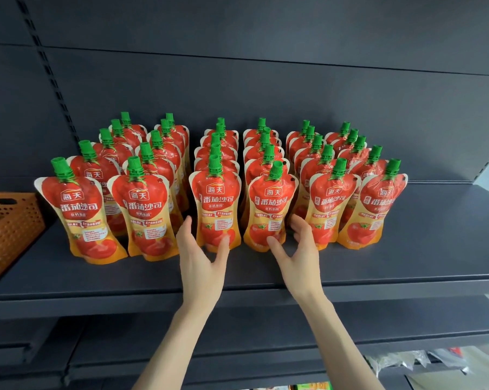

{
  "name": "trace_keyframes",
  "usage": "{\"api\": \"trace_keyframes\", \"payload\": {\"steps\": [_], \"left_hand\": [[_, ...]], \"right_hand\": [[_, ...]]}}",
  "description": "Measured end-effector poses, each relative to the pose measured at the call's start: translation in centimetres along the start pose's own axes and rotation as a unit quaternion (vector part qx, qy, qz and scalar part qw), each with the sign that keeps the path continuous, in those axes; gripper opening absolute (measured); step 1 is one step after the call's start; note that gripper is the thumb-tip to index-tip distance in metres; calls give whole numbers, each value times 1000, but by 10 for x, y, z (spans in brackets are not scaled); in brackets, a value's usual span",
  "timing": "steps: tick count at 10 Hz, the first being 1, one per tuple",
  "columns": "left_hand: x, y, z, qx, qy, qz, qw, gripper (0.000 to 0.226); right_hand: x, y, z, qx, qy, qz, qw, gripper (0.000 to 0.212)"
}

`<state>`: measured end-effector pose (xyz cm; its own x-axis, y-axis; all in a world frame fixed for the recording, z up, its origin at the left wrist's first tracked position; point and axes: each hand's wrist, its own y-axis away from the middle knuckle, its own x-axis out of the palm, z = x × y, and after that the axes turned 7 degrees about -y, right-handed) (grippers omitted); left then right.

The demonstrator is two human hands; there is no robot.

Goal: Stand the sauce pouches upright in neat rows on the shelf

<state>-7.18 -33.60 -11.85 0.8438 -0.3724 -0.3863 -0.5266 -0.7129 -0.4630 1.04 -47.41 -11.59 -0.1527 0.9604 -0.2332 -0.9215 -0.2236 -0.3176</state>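
Pouch (215, 204) stands against left hand (201, 257); neighbouring pouch (268, 212) against right hand (298, 250).

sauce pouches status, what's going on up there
Left hand open against centre-left front pouch, right hand open against centre-right front pouch. Six rows upright on shelf. Orange basket far left, clear of them.

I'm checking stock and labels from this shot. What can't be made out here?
All in the head view:
Rear sauce pouches: bodies hidden by the front pouches.
Small print on the front pouches: too small, blurred.
Orange basket: cut off by the left edge.
Bagged goods below the shelf: blurred, contents unclear.
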Motion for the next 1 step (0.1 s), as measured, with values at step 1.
{"api": "trace_keyframes", "payload": {"steps": [1], "left_hand": [[-13,11,-6,58,20,-39,997,62]], "right_hand": [[-17,10,17,-27,-22,-53,998,53]]}}
